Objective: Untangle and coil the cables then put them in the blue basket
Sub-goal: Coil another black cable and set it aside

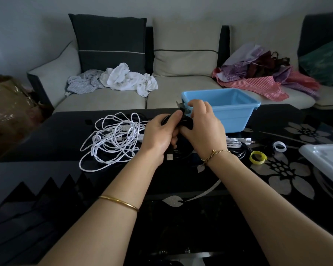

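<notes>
While you hold it, black cable (pixel 186 124): small coil btwn both hands, above table (pixel 65 131), just in front of blue basket (pixel 238 116).
Left hand (pixel 159 135): fingers curled round coil, thumb on top.
Right hand (pixel 202 127): fingers curled on coil's right side.
Coil axis: approx left-right; USB plug (pixel 169 156) hangs below left hand, tip pointing down twd you.
White cable (pixel 113 139): loose tangle on table, left of your hands.
</notes>
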`<state>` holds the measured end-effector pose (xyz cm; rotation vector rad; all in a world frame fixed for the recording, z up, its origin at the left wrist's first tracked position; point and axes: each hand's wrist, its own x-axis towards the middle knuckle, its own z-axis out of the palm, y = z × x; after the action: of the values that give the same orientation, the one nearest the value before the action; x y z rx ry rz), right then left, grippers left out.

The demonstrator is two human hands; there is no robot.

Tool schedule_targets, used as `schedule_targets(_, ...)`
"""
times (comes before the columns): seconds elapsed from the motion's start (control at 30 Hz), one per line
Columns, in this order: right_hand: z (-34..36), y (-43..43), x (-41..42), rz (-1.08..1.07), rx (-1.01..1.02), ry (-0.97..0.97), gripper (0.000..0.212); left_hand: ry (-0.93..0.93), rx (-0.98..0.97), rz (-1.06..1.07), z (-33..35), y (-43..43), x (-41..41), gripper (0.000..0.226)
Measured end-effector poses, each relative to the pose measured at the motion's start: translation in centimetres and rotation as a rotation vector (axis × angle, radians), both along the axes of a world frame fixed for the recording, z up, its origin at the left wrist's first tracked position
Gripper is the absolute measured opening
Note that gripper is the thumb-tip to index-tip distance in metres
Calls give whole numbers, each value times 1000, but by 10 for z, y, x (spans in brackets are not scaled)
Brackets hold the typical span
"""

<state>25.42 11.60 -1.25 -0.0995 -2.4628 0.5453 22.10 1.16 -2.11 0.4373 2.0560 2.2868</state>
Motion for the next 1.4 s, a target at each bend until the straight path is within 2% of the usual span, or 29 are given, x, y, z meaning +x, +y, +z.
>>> schedule_targets(0.1, 0, 3, -1, 127, -58, 29, 39, -51, 22, -19, -3, -4, -3, 28)
schedule_targets(0.23, 5, 6, -4, 210, -80, 12, 50, -56, 20, -31, -4, -7, -4, 25)
schedule_targets(0.3, 6, 8, -4, 236, -86, 10, 43, -37, 15, -41, -4, -8, -4, 24)
schedule_targets(0.43, 6, 11, -5, 229, -138, 1, 28, -42, 31, -60, -4, -7, -3, 23)
schedule_targets(0.6, 7, 11, -2, 210, -157, 24, 23, -60, 33, -78, -3, -6, -1, 24)
schedule_targets(0.8, 8, 10, 2, 215, -102, 36, 20, -239, 82, -152, 3, -10, -3, 24)
schedule_targets(0.87, 8, 11, 4, 230, -66, 20, 21, -266, 37, -179, 1, -15, -8, 24)
schedule_targets(0.97, 8, 12, 4, 259, -14, -33, 22, -224, -118, -214, 2, -21, -13, 23)
schedule_targets(1.1, 8, 13, 1, 278, -15, -41, 18, -81, -191, -299, 1, -21, -11, 9)
schedule_targets(1.3, 3, 17, -1, 264, -59, -38, 19, -32, -159, -326, -7, -19, -13, 7)
schedule_targets(1.4, 2, 15, -3, 254, -98, -19, 30, -32, -156, -279, -7, -18, -15, 7)
